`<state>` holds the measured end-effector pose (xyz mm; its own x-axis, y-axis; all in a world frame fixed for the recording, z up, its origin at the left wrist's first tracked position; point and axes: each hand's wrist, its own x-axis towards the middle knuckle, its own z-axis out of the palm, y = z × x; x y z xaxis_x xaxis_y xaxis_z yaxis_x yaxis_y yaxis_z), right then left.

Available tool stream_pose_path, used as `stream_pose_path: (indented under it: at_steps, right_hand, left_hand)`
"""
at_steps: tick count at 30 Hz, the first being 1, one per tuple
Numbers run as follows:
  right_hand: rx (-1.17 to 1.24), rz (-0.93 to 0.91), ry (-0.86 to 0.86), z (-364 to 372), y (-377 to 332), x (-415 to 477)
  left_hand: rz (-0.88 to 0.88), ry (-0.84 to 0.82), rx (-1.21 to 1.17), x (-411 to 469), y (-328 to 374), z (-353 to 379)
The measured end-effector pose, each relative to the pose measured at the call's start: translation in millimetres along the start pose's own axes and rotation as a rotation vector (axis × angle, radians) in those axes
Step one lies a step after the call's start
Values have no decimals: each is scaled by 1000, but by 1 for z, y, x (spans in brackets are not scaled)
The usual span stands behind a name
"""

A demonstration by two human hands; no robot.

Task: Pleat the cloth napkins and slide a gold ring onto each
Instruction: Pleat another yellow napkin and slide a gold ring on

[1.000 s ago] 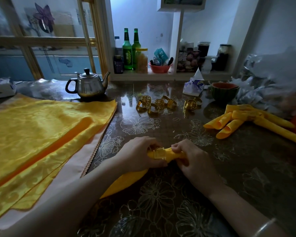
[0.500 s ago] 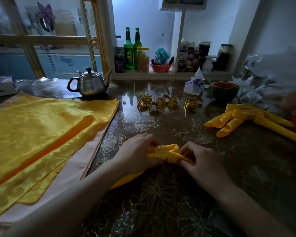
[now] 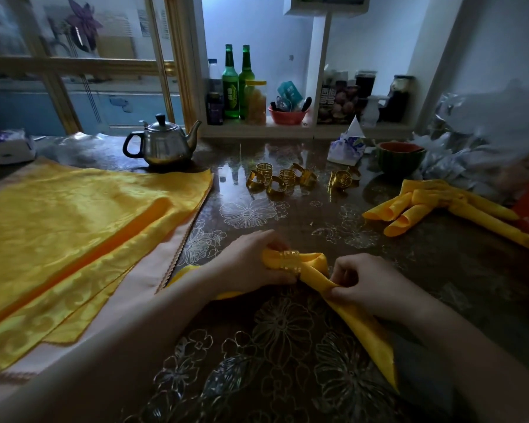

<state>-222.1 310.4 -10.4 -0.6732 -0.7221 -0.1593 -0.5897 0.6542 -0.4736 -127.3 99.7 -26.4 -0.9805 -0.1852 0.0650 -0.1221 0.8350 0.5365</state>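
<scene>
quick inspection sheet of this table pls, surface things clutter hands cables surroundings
surface: dark glossy floral table, pale mat at left
job's things: napkin with a gold ring round it; loose rings beyond; flat napkins stacked on the mat; rolled napkins at right
clutter: teapot, tissue pack, bowl, plastic bags
hands: left hand grips the napkin beside the ring; right hand pinches its tail
cables: nothing seen
surroundings: shelf with green bottles and jars; wood-framed glass panels at left
</scene>
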Motion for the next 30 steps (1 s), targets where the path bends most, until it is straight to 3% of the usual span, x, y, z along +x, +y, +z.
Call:
stream_pose_path:
  at_steps: [3, 6, 9, 14, 19, 23, 26, 28, 30]
  right_hand:
    - [15, 15, -49, -8, 1, 3]
    - [47, -10, 68, -9, -2, 10]
    - [40, -60, 211, -4, -12, 16]
    - [-47, -74, 202, 7, -30, 24]
    - [-10, -46, 241, 21, -29, 27]
    - [-106, -41, 379, 33, -30, 30]
    - [-114, -50, 417, 36, -28, 29]
    - [-140, -57, 422, 36, -28, 28]
    - [-149, -64, 422, 36, -28, 27]
  left_hand:
    - [-90, -23, -140, -11, -2, -21]
    - [-169, 77, 28, -22, -19, -40]
    - [-188, -23, 190, -31, -30, -42]
    - [-189, 72, 349, -44, -3, -32]
    - [-239, 193, 152, -39, -10, -8]
    - [-262, 76, -17, -39, -3, 0]
    - [-214, 14, 93, -41, 0, -7]
    - [-163, 112, 255, -42, 3, -9]
    - [-85, 364, 334, -42, 4, -6]
